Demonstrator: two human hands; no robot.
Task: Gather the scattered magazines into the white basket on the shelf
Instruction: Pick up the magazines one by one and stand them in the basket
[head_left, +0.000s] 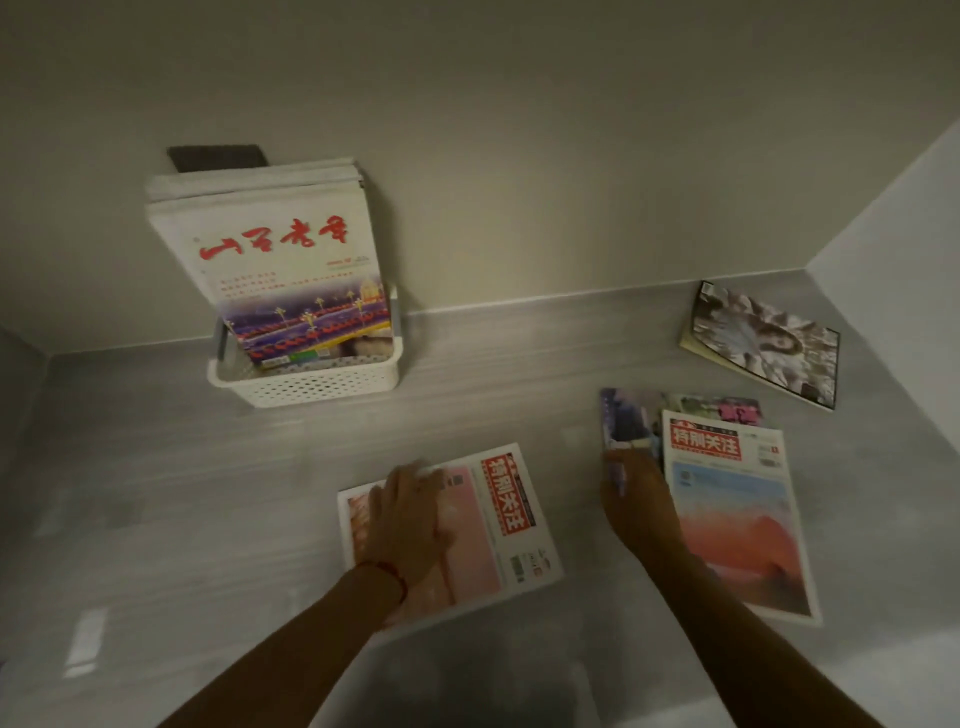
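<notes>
A white perforated basket stands at the back left of the grey shelf, with several magazines upright in it, leaning on the back wall. My left hand lies flat, fingers spread, on a pink-and-white magazine at the front middle. My right hand touches the left edge of a purple-covered magazine that lies under a magazine with a red title and orange cover. Whether the fingers grip the edge is unclear. Another magazine with a pale photo cover lies apart at the back right.
The shelf is a recess with a back wall, a left wall and a slanting right wall. A dark flat object sticks up behind the magazines in the basket. Bare grey shelf surface lies at the front left.
</notes>
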